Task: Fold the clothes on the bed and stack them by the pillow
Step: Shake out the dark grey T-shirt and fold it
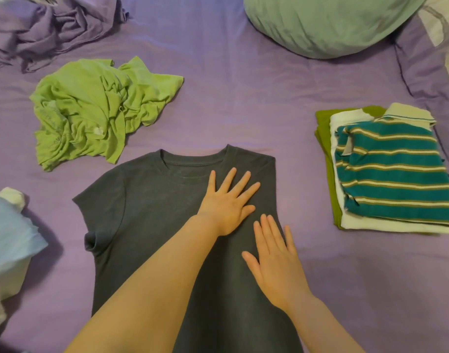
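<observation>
While both flat, open-fingered hands press the grey shirt (152, 225), a purple sheet (218, 98) covers the bed.

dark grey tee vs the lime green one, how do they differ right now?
The dark grey tee lies spread flat, right side folded in; the lime green tee is a crumpled heap. Both hands, left hand and right hand, press flat on the grey; nothing touches the green. Both lie on the purple sheet, unstacked.
</observation>
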